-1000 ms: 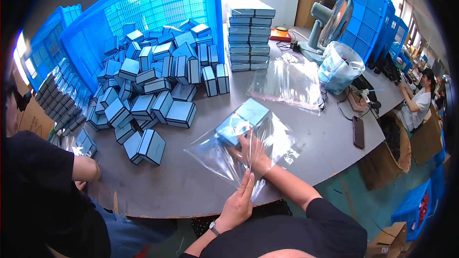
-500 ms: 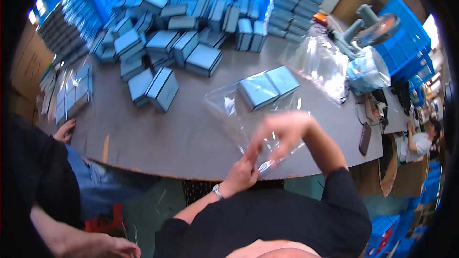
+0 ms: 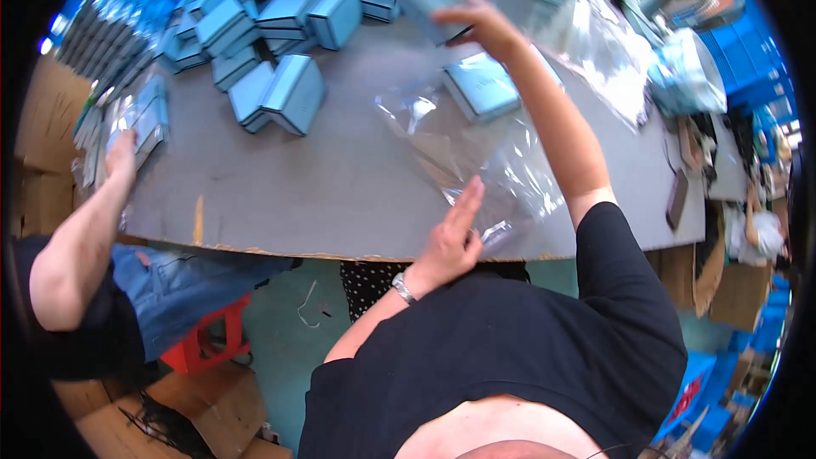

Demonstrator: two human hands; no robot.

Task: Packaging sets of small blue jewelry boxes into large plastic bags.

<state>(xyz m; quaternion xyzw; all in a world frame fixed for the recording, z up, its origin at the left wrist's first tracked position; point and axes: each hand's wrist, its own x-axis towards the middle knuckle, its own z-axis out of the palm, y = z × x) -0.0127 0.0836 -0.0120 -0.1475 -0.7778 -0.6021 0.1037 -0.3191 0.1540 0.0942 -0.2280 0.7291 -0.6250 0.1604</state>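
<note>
Two hands of the person are in view: left hand and right hand. One co-worker's hand is visible. One clear plastic bag contains one blue box. One grey table carries many loose blue boxes, too many to count.

1. The person wears a black short-sleeved T-shirt; its fabric is plain, with no print showing.
2. The right sleeve of the T-shirt ends above the elbow, leaving the forearm bare.
3. A silver metal wristwatch circles the left wrist, just below the left hand.
4. The right hand is bare, with no glove or ring visible.
</note>
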